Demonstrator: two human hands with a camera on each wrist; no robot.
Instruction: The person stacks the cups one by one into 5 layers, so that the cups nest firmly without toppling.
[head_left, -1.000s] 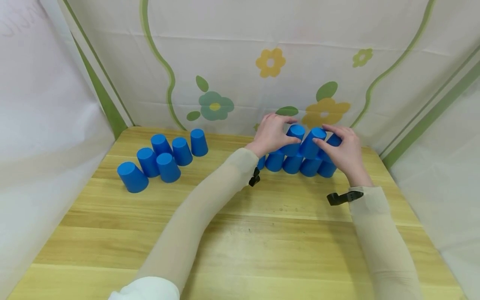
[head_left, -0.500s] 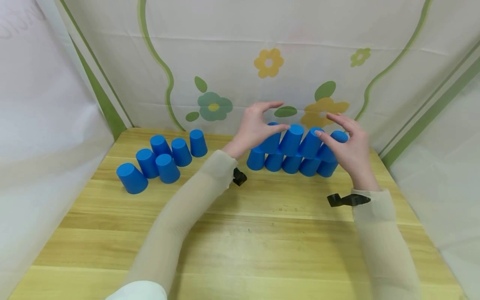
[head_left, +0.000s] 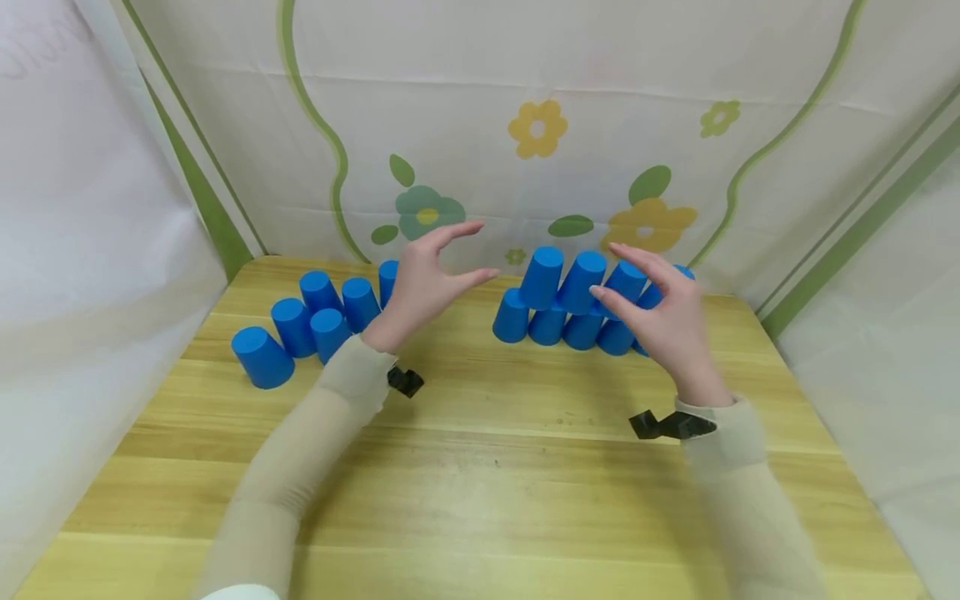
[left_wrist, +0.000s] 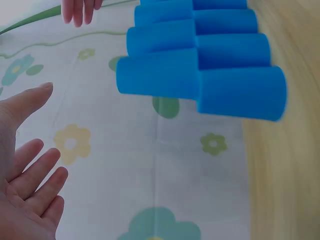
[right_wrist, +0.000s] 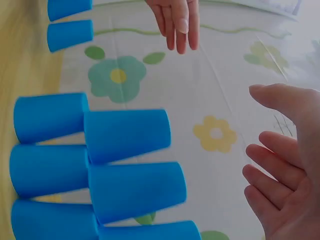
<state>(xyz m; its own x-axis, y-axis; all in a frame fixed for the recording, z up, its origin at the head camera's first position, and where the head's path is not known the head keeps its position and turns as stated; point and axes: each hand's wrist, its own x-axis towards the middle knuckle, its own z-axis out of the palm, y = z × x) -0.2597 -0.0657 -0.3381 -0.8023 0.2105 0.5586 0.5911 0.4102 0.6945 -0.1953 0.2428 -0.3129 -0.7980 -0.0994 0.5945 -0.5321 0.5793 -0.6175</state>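
While my left grip (head_left: 422, 283) and right grip (head_left: 670, 321) hang spread and empty, a two-tier cup stack (head_left: 581, 283) stands at one o'clock, six cups (head_left: 293, 327) unstacked at eleven.

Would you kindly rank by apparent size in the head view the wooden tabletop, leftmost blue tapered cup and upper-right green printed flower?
1. Wooden tabletop
2. Leftmost blue tapered cup
3. Upper-right green printed flower

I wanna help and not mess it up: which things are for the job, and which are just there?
Probably for the job:
stacked blue cups
separate blue cups at the left
left hand
right hand

Just there:
wooden table
flowered cloth
black wrist straps
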